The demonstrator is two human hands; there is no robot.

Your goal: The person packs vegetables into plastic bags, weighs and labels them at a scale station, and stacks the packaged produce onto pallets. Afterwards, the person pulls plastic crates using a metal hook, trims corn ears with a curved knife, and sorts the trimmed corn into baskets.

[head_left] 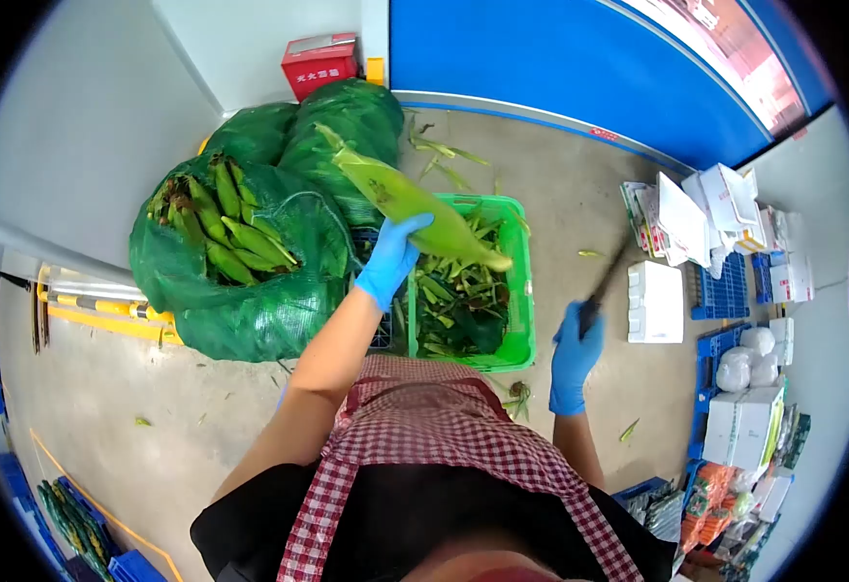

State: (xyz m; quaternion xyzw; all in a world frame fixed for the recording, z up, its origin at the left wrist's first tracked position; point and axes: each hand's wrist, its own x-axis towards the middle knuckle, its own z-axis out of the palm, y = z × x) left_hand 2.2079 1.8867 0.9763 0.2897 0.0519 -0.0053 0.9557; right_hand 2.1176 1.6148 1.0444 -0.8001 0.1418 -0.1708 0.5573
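Observation:
My left hand (388, 264), in a blue glove, is closed around an ear of corn (407, 202) in its green husk. The ear slants over a bright green plastic crate (525, 320), whose inside holds many husk pieces (439, 296). My right hand (576, 357), also gloved in blue, grips the dark handle of a knife (610, 275) off to the crate's right. Its long dark blade points up and away from me, apart from the corn. Left of the crate, unhusked corn ears (223, 218) show at the mouth of a green mesh sack (259, 320).
More green mesh sacks (352, 126) lean behind, by a red box (320, 64). Husk scraps (448, 150) litter the floor near a blue door panel (560, 78). White foam boxes (655, 303), blue pallets (720, 286) and cartons (744, 427) line the right side.

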